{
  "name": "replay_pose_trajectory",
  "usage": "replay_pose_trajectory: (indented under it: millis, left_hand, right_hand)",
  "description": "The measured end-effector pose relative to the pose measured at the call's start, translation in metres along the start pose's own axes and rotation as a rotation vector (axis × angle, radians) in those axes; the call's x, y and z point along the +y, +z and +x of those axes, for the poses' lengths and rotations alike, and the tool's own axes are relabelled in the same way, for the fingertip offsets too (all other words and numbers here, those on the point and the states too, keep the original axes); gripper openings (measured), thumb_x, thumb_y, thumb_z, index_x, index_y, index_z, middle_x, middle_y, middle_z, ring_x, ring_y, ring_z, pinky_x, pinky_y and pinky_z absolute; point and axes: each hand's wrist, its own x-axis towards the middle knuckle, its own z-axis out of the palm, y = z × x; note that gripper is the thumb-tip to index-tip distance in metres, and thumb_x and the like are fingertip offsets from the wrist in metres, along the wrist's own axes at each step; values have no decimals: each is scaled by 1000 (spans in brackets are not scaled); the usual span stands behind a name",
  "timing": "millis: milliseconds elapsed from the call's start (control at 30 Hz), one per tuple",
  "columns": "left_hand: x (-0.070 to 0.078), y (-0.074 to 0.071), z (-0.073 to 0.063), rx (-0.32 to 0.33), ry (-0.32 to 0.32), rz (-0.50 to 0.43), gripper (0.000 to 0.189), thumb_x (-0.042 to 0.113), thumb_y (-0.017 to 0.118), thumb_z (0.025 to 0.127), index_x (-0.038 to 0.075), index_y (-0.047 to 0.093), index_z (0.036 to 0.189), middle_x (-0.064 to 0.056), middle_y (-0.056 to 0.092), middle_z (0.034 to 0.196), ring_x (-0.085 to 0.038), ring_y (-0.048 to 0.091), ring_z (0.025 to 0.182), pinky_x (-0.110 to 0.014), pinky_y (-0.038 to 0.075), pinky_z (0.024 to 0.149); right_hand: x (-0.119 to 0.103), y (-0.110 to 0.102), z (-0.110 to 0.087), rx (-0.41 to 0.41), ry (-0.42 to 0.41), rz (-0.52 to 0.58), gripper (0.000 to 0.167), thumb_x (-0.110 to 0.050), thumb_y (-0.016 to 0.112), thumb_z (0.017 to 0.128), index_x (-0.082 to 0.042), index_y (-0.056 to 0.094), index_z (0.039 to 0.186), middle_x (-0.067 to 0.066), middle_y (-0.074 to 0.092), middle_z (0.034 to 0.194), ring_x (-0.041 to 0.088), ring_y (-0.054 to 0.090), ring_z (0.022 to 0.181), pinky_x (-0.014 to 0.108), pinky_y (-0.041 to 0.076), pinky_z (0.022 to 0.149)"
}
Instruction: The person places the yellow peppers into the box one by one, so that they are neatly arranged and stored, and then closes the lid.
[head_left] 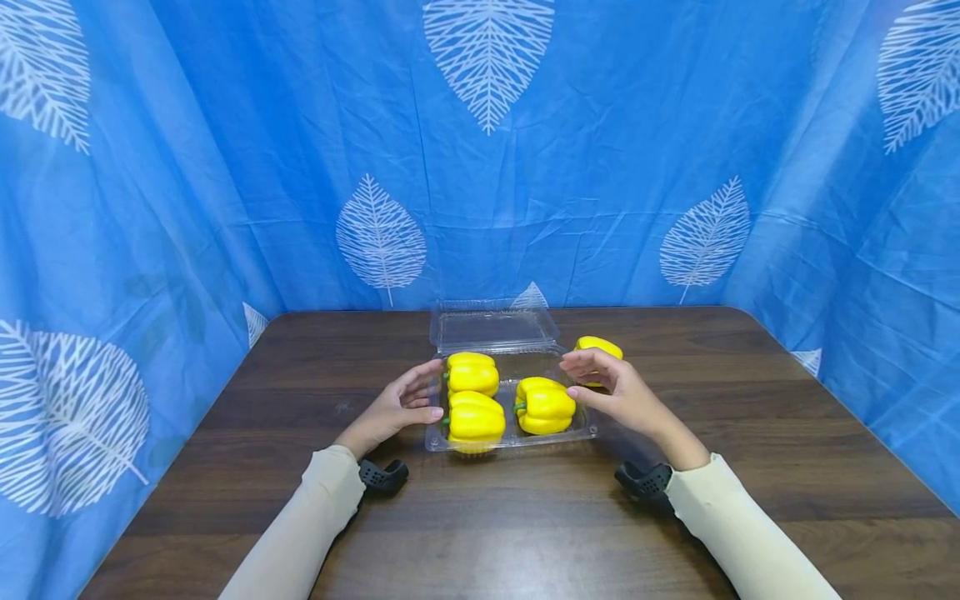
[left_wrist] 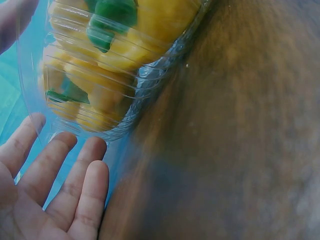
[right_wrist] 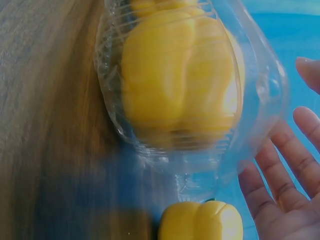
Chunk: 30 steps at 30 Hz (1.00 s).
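Observation:
A clear plastic clamshell container [head_left: 517, 442] holds three yellow bell peppers with green stems: one at the back left [head_left: 472, 372], one at the front left [head_left: 477, 419], one at the right [head_left: 545, 407]. Its lid [head_left: 495, 327] is swung back. My left hand [head_left: 395, 406], fingers extended, is at the left side; in the left wrist view its fingertips [left_wrist: 95, 147] are close to the ribbed wall. On the right side is my right hand [head_left: 617, 390], fingers relaxed and holding nothing. Whether either hand touches the plastic I cannot tell.
Another yellow bell pepper [head_left: 600, 345] lies on the wooden table [head_left: 480, 525] behind the right hand, right of the container, partly hidden by that hand. A blue curtain [head_left: 540, 167] with white leaf prints surrounds the table's back and sides.

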Motion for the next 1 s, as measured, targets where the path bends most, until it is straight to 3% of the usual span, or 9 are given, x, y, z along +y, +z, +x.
replay_pose_trajectory:
  millis: [200,300,433,633,767,1000]
  left_hand:
    - [1,1,0,2,-8,-2,88,20,77,99,9,29,171,-19,33,174,-43,39,156,-56,37,125]
    - [2,1,0,7,-15,-3,87,20,77,99,10,29,171,-18,33,174,-42,39,156,-57,37,125]
    - [4,2,0,10,-21,-11,87,19,77,98,11,30,171,-18,33,174,-42,39,156,-57,37,126]
    - [4,3,1,7,-20,-6,87,20,77,99,9,29,171,-19,32,174,-43,39,156,-57,37,126]
    - [4,3,2,9,-22,0,86,19,76,99,10,29,171,-18,32,175,-42,39,156,-56,37,126]
    - [3,3,2,7,-22,4,87,20,76,99,9,29,171,-19,32,174,-43,39,156,-56,37,125]
  right_hand:
    - [1,-6,0,22,-7,16,40,9,71,96,13,61,134,41,61,130,15,69,115,25,57,101]
    - [3,-9,0,49,-16,30,39,11,71,95,14,61,132,26,68,127,8,68,113,23,58,99]
    - [8,-12,0,96,-19,43,37,14,71,94,15,61,129,10,72,123,12,71,110,22,58,97]
    - [15,-17,0,166,-10,26,40,14,72,94,15,60,132,3,72,123,12,69,109,20,58,97]
    - [20,-20,-1,244,-12,66,38,16,70,95,18,60,131,4,73,122,12,69,109,18,58,96]
    - [31,-28,-6,429,38,132,32,13,67,99,20,60,129,-14,74,116,4,69,106,13,56,93]
